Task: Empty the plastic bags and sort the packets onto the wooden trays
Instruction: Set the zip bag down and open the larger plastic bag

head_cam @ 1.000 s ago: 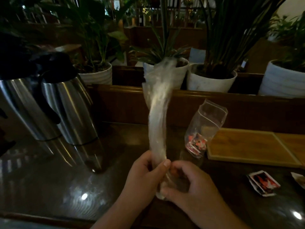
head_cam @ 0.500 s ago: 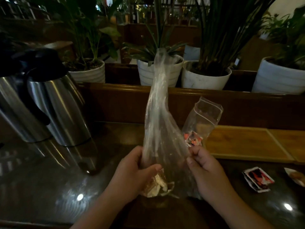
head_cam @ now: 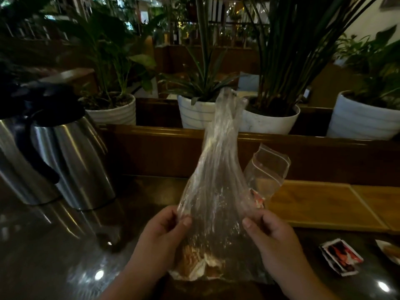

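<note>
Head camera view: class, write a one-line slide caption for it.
Both hands, left and right, grip a clear plastic bag of packets beside wooden trays.

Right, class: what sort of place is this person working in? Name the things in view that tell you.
Probably a café or restaurant service counter. Two steel thermal jugs stand on a dark polished counter, potted plants in white pots line a wooden partition, and more seating shows dimly behind.

Just two bare hands and forearms in shot, coming up from the near edge. The left hand [head_cam: 164, 232] and right hand [head_cam: 270, 232] have no rings, and there's no watch or bracelet on either wrist. Nails look short and unpainted, though it's dim. No sleeves show up to the frame edge.
</note>
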